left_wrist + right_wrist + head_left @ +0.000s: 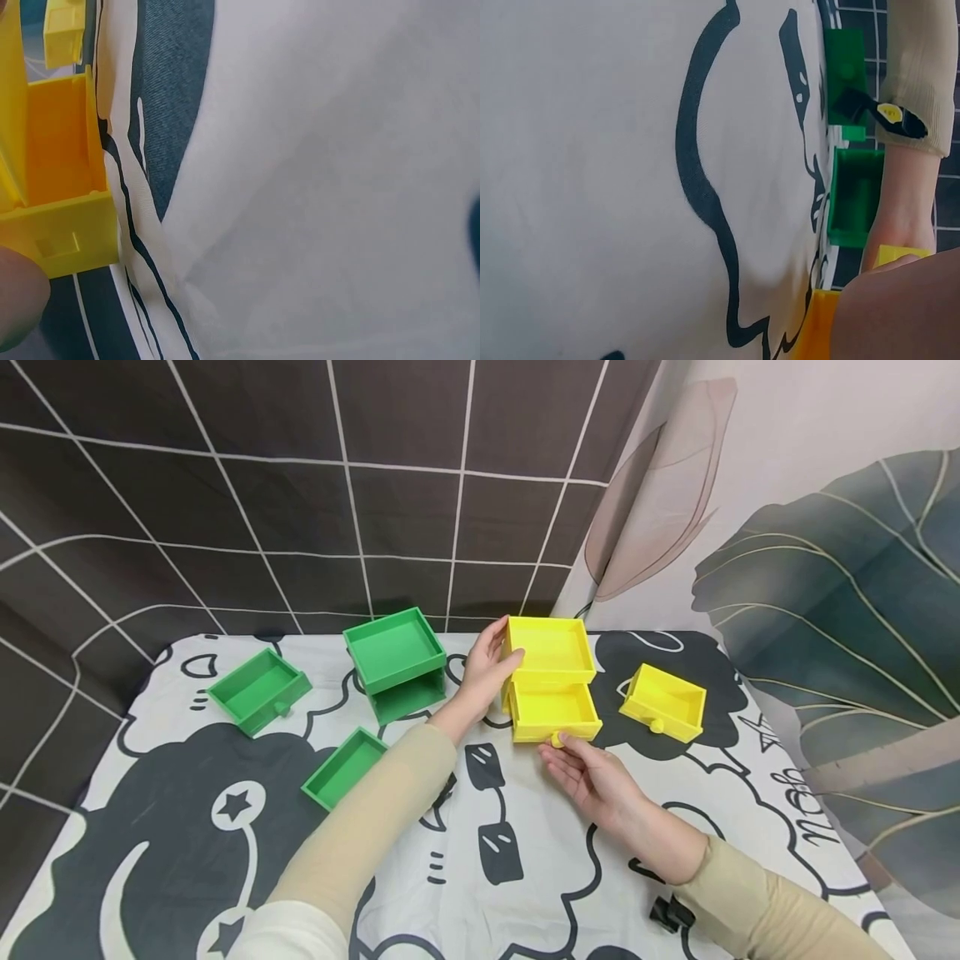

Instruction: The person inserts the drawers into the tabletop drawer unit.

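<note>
A small yellow drawer cabinet with a shallow tray top stands near the back of the table. My left hand holds it by its left side, thumb at the front rim and fingers farther back. Below the top, a yellow drawer sticks out of the cabinet's front. My right hand pinches the drawer's round knob from the front. In the left wrist view, part of the yellow cabinet shows at the left edge beside a fingertip.
Right of the cabinet lies a second yellow drawer. A green cabinet with an open front stands to the left, with one green drawer beside it and another green drawer partly behind my left forearm. A small black object lies by the right sleeve.
</note>
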### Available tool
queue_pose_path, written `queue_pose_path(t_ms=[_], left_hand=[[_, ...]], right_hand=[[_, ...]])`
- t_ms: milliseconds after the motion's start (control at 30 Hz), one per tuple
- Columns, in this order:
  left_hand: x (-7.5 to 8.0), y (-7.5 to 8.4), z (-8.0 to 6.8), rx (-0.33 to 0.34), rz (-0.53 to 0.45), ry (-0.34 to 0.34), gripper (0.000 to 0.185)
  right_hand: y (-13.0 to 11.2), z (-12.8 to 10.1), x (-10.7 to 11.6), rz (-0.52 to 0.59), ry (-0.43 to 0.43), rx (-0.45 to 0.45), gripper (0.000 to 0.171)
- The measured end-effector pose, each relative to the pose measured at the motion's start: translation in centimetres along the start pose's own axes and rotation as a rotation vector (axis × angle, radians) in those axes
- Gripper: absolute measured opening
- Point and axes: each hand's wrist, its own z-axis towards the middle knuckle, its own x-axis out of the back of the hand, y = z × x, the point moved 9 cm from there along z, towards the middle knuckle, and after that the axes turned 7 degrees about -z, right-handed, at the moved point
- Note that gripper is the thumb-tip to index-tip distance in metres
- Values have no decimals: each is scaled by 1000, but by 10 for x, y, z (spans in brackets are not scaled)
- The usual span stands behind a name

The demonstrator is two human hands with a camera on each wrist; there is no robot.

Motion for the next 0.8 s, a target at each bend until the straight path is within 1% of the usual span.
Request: queue_pose_path(t_ms=[300, 600, 800], left_hand=[[-1, 0, 0, 14, -2, 7, 66], [-1, -1, -1, 27, -2, 2, 66], [0, -1, -1, 18, 2, 3, 65]], right_hand=[[0, 1, -1, 28, 7, 5, 29], [0, 8, -13, 41, 1, 7, 31], [3, 10, -16, 66, 38, -24, 27]])
